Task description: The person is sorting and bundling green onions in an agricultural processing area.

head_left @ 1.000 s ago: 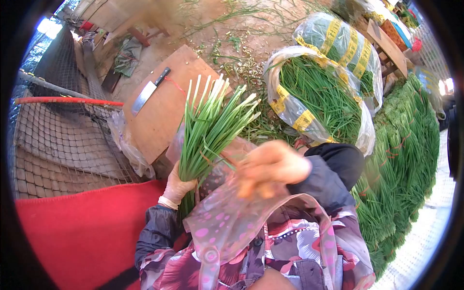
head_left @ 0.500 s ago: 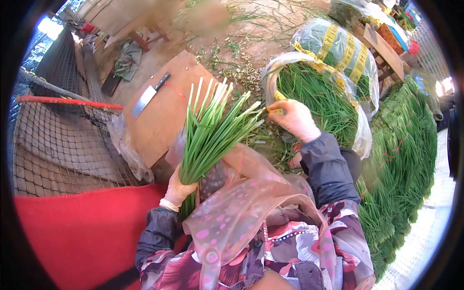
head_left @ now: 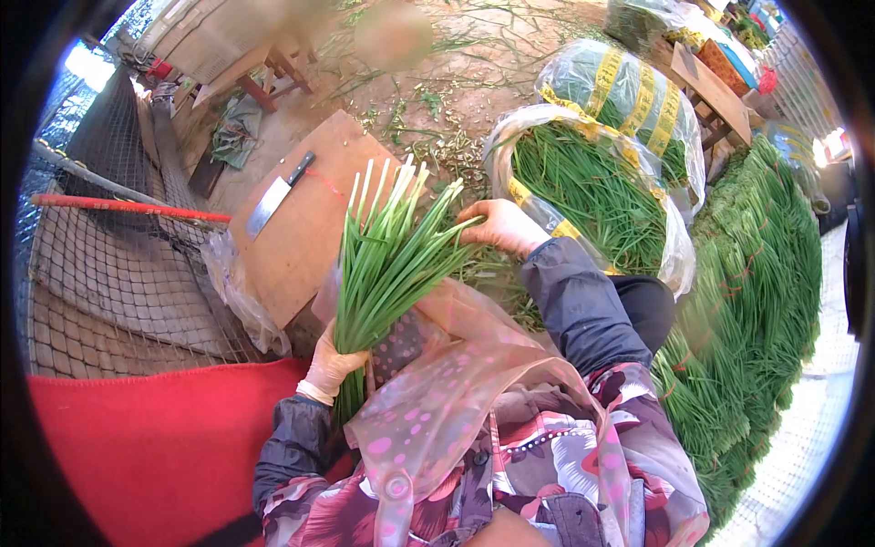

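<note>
A bunch of long green stalks with pale ends stands fanned out above my lap. Gloved, my left hand is wrapped round its lower part. At the right side of the pale ends is my right hand, its fingers closed together at the stalks; whatever lies between the fingertips is too small to make out. Beyond the bunch, a knife with a dark handle lies on a brown board. An open clear bag full of green stalks is just right of my right hand.
A large heap of green stalks lies at the right. Behind the open bag is a wrapped bundle with yellow tape. Red cloth covers the lower left, below netting and a red pole. Trimmings litter the ground.
My right hand has moved left and slightly down, from beyond the stalk tips to the bunch's right side. My left hand keeps its hold. The view has shifted slightly.
</note>
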A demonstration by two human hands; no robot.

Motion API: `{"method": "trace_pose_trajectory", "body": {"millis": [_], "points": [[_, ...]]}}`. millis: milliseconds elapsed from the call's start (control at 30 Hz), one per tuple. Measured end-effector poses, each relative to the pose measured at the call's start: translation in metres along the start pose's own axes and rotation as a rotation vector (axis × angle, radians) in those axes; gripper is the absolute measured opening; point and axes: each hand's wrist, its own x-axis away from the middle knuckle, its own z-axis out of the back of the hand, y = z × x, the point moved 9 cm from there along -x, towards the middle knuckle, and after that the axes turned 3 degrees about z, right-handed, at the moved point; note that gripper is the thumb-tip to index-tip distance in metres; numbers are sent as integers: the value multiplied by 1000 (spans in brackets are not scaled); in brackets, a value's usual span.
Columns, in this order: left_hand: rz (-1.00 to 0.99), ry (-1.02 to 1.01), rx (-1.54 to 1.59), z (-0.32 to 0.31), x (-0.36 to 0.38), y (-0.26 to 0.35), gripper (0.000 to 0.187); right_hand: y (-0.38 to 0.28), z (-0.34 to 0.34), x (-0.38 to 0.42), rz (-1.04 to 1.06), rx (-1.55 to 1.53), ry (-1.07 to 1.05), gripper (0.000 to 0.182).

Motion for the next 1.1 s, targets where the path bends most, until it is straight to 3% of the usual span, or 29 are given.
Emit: {"method": "trace_pose_trajectory", "body": {"millis": [67, 233, 333, 400, 467, 533, 633, 667, 733, 767, 800, 833, 867, 933, 1000, 1067, 1100], "points": [[44, -4, 35, -2, 5, 3, 58, 3, -4, 9, -20, -601, -11, 31], [174, -22, 158, -16, 17, 6, 61, 1, -5, 14, -7, -662, -5, 31], [83, -38, 128, -28, 20, 20, 60, -14, 2, 15, 83, -820, 63, 42], [172, -91, 80, -32, 25, 15, 61, -22, 6, 12, 204, -899, 63, 53], [193, -105, 116, -31, 28, 13, 64, -27, 12, 12, 180, -772, 83, 55], [253, -136, 112, -27, 33, 9, 65, -25, 17, 16, 64, -372, 109, 53], [288, -171, 112, -20, 38, 6, 66, -15, 51, 16, 149, -114, 249, 50], [278, -164, 114, -18, 40, 7, 66, -13, 82, 25, 90, -78, 441, 37], [98, -41, 67, -2, 43, 21, 66, 17, 133, 37, 95, 286, 704, 31], [95, 10, 47, 7, 46, 20, 65, 56, 124, 21, 173, 628, 531, 32], [79, 21, 50, 16, 47, 17, 65, 84, 96, 16, -165, 1027, 91, 24], [84, 40, 17, 25, 47, 9, 65, 112, 67, 31, -271, 1165, -252, 22], [88, 54, -16, 30, 45, 5, 64, 94, 57, 39, -204, 1165, -233, 28], [210, 96, -86, 28, 44, 3, 60, 7, 61, 25, -80, 862, 38, 33], [9, 63, -170, 24, 37, 12, 57, -80, 54, 21, 525, 355, 282, 27], [30, 55, -237, 19, 35, 15, 55, -111, 27, 8, 788, 463, 240, 26], [-13, 43, -246, 17, 34, 17, 55, -96, 8, -12, 631, 548, 35, 25]]}}
